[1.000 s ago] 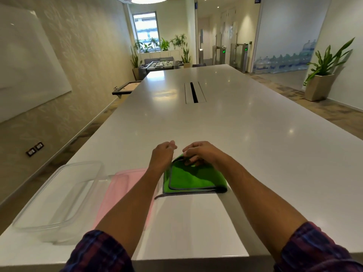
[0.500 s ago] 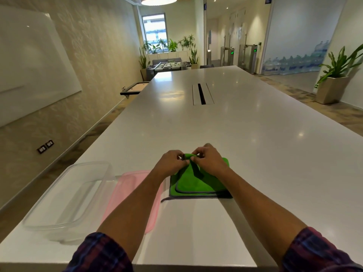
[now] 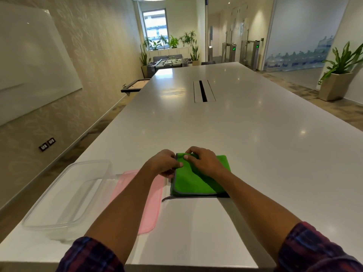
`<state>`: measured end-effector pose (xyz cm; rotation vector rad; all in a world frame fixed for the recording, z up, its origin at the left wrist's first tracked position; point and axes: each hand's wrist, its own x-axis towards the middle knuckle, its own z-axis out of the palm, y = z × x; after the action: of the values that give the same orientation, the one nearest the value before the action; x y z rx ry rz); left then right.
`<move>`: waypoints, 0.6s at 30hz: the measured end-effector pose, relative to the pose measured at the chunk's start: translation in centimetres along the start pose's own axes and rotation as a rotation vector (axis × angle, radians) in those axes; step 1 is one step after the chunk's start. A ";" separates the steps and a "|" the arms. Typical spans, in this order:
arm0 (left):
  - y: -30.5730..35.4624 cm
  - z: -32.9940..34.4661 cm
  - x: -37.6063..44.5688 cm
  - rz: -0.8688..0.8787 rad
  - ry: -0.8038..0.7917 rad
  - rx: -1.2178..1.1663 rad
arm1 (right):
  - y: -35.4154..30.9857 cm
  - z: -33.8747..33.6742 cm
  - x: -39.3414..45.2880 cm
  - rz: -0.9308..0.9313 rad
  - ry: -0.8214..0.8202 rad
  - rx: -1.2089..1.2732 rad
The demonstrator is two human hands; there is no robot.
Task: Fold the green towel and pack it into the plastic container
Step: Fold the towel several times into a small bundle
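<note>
A green towel (image 3: 193, 184) with a grey hem lies folded flat on the white table (image 3: 255, 138), near its front edge. My left hand (image 3: 164, 165) pinches the towel's far left edge. My right hand (image 3: 202, 160) rests on the towel's far edge with fingers curled into the cloth. A clear plastic container (image 3: 64, 195) stands empty at the left, close to the table's left edge. Its pink lid (image 3: 141, 209) lies flat between the container and the towel, partly hidden under my left forearm.
A cable slot (image 3: 203, 91) is set into the table's middle farther away. A whiteboard (image 3: 29, 61) hangs on the left wall. A potted plant (image 3: 337, 79) stands on the floor at the right.
The raised green flap has been laid flat, so the towel now lies as a neater folded rectangle. Both hands stay at its far edge.
</note>
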<state>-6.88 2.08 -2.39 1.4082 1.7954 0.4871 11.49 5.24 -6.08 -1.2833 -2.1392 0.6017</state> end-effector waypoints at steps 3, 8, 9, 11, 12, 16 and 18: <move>-0.7 0.4 -0.1 -0.024 0.109 0.176 | 0.7 1.1 -0.1 -0.026 -0.068 -0.168; -0.9 0.8 -0.7 0.019 0.214 0.371 | 0.9 2.0 -0.2 -0.115 -0.050 -0.276; -0.8 0.9 -0.8 0.041 0.249 0.387 | 0.8 2.1 -0.3 -0.120 -0.035 -0.267; -0.6 1.1 -0.8 0.074 0.301 0.395 | 0.8 2.2 -0.5 -0.124 -0.002 -0.243; -0.4 1.2 -0.8 0.082 0.311 0.400 | 0.8 2.2 -0.5 -0.131 0.012 -0.237; -0.6 1.6 -0.4 0.095 0.325 0.359 | 0.6 2.0 -0.7 -0.220 0.041 -0.204; -0.9 1.6 -0.2 0.104 0.338 0.290 | 0.6 1.8 -0.8 -0.271 0.039 -0.116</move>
<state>-6.15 1.35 -3.92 1.7042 2.1362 0.5624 11.00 4.59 -7.96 -1.0286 -2.2911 0.3417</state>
